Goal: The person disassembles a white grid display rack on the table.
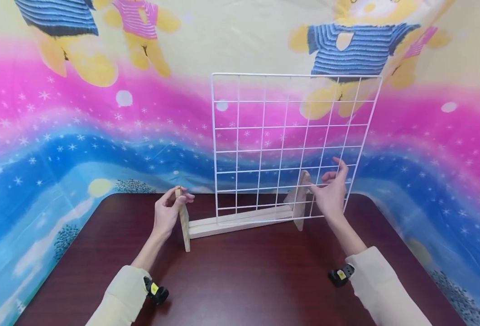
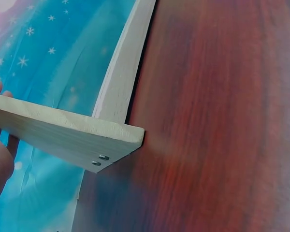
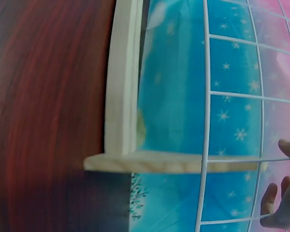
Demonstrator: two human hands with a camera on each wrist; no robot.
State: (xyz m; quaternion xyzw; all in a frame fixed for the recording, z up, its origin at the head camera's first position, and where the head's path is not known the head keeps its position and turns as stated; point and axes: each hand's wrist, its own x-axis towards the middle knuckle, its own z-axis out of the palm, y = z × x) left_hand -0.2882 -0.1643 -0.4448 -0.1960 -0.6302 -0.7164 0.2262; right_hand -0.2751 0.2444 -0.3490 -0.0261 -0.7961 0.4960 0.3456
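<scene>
In the head view, my left hand point(image 1: 165, 213) pinches the top of the left upright board of a pale wooden stand point(image 1: 207, 229). The left wrist view shows two dark screw heads low on that upright point(image 2: 72, 137). A white wire grid panel point(image 1: 281, 149) stands upright over the stand, its lower edge overlapping the crossbar. My right hand point(image 1: 333, 192) grips the panel's wires near its lower right, beside the stand's right upright point(image 1: 300, 203). Through the right wrist view, fingers point(image 3: 269, 198) curl at the wires of the grid.
The stand rests on a dark reddish-brown table point(image 1: 240, 276) with rounded far corners. Behind it hangs a colourful cloth point(image 1: 60, 149) printed with bears and snowflakes. A small black camera is strapped at each sleeve cuff.
</scene>
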